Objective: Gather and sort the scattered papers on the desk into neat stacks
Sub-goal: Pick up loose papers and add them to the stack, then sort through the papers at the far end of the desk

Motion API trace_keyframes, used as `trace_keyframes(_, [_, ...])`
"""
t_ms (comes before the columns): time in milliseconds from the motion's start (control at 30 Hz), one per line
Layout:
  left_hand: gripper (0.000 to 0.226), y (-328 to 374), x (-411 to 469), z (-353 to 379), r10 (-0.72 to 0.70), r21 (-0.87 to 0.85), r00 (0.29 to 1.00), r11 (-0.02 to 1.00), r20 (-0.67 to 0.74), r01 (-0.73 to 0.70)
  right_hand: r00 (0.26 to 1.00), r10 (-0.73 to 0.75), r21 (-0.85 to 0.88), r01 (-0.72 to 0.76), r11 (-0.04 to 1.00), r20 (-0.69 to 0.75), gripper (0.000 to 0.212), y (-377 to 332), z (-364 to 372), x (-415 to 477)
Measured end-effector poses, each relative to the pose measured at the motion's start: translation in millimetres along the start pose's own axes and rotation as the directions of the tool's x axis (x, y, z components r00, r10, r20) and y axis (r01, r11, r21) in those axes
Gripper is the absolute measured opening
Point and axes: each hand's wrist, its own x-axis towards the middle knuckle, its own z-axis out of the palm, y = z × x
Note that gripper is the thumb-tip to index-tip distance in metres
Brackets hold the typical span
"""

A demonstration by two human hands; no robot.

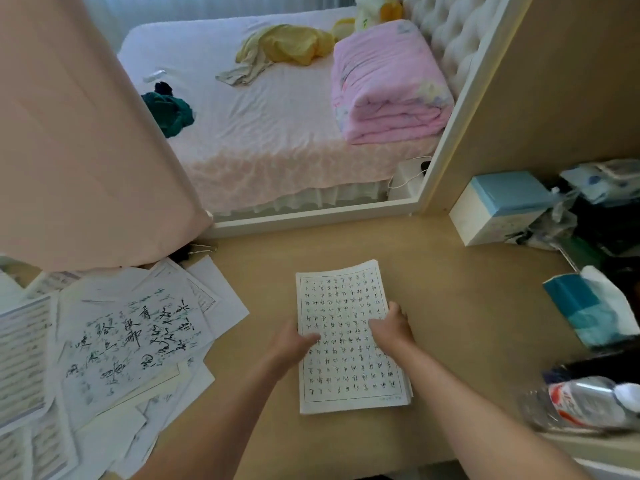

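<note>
Left hand (294, 341), right hand (391, 327): pinch grips on edges of paper stack (349, 379).

Bare desk (450, 306) between scattered papers (131, 337) and tissue pack (585, 306).

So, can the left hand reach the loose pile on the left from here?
Probably yes: the pile lies just left of the left hand, only bare desk between. It would first have to release the stack.
</note>
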Motion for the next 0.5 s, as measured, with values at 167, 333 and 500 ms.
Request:
trace_keyframes(167, [0.06,4.5,5.5,29.0,0.019,0.138,0.997,0.99,-0.075,-0.008,0.999,-0.029,-0.212,0.038,0.976,0.046,0.075,15.1,-12.5,15.4])
trace_keyframes(333, [0.091,18.2,5.1,47.1,-0.022,0.409,0.995,0.91,-0.097,0.06,0.994,-0.033,-0.267,0.06,0.962,0.104,0.087,16.7,-17.2,15.9])
trace_keyframes(500, [0.06,27.3,5.0,14.4,0.041,0.349,0.995,0.937,-0.094,-0.005,0.986,-0.165,-0.339,0.158,0.927,0.009,0.068,-9.3,-18.5,6.8])
